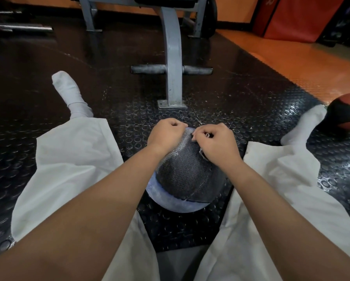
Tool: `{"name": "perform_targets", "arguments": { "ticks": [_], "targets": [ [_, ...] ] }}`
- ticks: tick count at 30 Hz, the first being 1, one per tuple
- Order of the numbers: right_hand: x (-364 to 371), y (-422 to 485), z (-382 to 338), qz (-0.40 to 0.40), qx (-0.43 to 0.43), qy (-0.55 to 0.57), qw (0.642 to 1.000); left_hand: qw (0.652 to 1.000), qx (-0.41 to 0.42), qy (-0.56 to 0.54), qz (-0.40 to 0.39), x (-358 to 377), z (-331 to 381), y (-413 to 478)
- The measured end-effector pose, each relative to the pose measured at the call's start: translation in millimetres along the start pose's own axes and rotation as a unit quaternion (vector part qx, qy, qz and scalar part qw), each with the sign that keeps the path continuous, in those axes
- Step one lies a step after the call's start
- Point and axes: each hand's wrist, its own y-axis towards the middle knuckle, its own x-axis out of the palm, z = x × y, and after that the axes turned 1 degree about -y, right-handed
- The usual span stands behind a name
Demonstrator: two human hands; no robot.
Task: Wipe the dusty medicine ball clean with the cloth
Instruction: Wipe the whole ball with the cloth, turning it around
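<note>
Medicine ball (176, 204), dusty blue, under patterned cloth (188, 175); left hand (166, 135), right hand (217, 144) grips tight on cloth

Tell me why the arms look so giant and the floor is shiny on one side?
Head view: the wide-angle lens stretches the near forearms; light glares off the studded floor mat at right; the cloth looks sharp, the far bench frame soft.

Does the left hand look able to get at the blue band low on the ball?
Probably yes: the left hand rests curled atop the medicine ball, and the blue band below faces the person, uncovered, between the legs.
</note>
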Motion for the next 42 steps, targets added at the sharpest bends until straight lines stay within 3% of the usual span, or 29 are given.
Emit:
{"name": "perform_targets", "arguments": {
  "ticks": [3,5,14,21,27,33,42],
  "targets": [
    [0.0,22.9,-3.2,-0.026,0.100,-0.007,0.995,1.000,0.007,0.000,0.016,1.8,-2.7,-2.5],
    [3.5,33.3,-6.0,-0.041,0.114,-0.041,0.992,1.000,0.007,-0.004,0.028,2.9,-5.4,-3.0],
    [12.1,0.2,-5.4,-0.014,-0.035,-0.047,0.998,1.000,0.000,-0.009,0.025,-4.5,-5.1,1.1],
    [2.8,33.0,-10.4,-0.043,0.110,-0.039,0.992,0.999,0.004,0.004,0.042,4.7,-3.6,-5.6],
    [4.0,6.8,-9.0,0.006,0.077,-0.030,0.997,0.999,-0.008,0.007,0.036,0.0,-0.9,-2.6],
    [-10.1,-13.1,2.1,0.050,0.124,0.020,0.991,1.000,0.004,0.003,0.005,6.4,-0.4,-6.1],
    [3.2,17.0,-19.8,-0.045,0.057,-0.047,0.996,0.999,0.018,-0.016,0.023,2.5,-6.7,-8.3]
  ]
}}
